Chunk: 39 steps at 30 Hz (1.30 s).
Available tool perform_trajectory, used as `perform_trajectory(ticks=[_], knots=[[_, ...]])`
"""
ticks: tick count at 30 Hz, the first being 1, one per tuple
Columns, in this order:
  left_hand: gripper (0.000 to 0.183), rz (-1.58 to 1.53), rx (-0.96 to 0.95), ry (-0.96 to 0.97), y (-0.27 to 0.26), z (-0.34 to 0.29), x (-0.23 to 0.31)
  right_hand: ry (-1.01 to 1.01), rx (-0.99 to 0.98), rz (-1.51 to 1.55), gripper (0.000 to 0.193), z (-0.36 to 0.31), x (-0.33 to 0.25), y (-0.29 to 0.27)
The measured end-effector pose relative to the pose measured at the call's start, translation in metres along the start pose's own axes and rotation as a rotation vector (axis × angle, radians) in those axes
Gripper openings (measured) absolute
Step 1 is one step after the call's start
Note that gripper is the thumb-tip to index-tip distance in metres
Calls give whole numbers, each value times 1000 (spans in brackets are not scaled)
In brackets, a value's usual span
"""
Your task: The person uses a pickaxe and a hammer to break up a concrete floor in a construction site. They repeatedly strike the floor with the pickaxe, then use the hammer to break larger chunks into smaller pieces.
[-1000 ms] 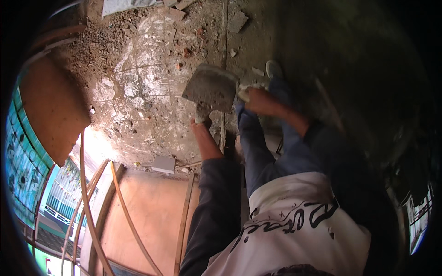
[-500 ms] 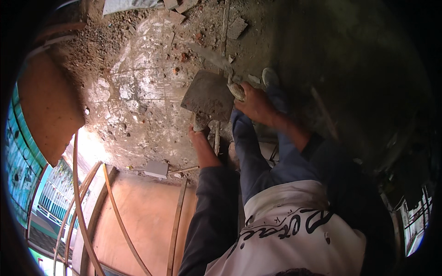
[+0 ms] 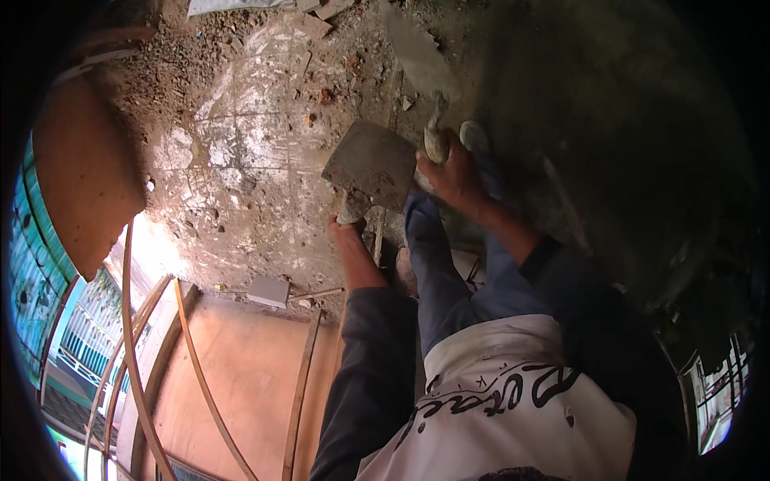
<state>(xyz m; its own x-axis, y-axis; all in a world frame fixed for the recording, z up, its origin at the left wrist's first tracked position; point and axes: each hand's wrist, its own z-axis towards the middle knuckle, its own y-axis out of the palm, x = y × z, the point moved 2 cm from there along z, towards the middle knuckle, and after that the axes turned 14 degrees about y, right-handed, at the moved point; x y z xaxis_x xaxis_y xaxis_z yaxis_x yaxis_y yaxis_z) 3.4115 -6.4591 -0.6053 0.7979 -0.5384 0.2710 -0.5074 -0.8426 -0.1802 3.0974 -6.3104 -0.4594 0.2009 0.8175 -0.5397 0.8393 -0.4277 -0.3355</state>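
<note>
My right hand (image 3: 455, 175) is closed round the pale handle of a pointed trowel (image 3: 421, 68), whose long grey blade reaches up and away over the ground. My left hand (image 3: 347, 232) grips the short light handle of a flat, squarish, mortar-stained plate (image 3: 370, 164), a hawk by its look. The plate lies to the left of the trowel handle, and its right edge comes close to my right fingers. Dirt or mortar smears its surface near the handle; no thick heap shows on it.
Loose gravel (image 3: 172, 88) and broken brick pieces (image 3: 317, 26) litter the dusty floor. A grey block (image 3: 268, 291) sits beside an orange panel (image 3: 241, 377) with wooden strips along it. At left hangs a brown board (image 3: 88, 176). My shoe (image 3: 473, 135) stands beyond my right hand.
The trowel has swung up and to the right with my right hand, away from the plate, its blade pointing farther forward. The plate and my left hand have barely shifted.
</note>
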Motion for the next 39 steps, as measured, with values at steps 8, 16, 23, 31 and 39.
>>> perform_trajectory(ticks=[8,16,23,31,39], knots=[[38,-30,6,-26,-4,-1,6,74,109,106,62,14,0,-7],[38,-43,-9,-15,-12,7,5,85,-17,-317,53,12,-11,12],[39,-64,-15,-17,-19,16,3,-148,-1,-123,48,9,-31,9],[40,-83,-20,-16,-25,27,7,-115,-218,-331,42,-9,-16,16],[42,-76,-23,-9,-31,31,9,-24,-215,-518,35,-17,-21,12]])
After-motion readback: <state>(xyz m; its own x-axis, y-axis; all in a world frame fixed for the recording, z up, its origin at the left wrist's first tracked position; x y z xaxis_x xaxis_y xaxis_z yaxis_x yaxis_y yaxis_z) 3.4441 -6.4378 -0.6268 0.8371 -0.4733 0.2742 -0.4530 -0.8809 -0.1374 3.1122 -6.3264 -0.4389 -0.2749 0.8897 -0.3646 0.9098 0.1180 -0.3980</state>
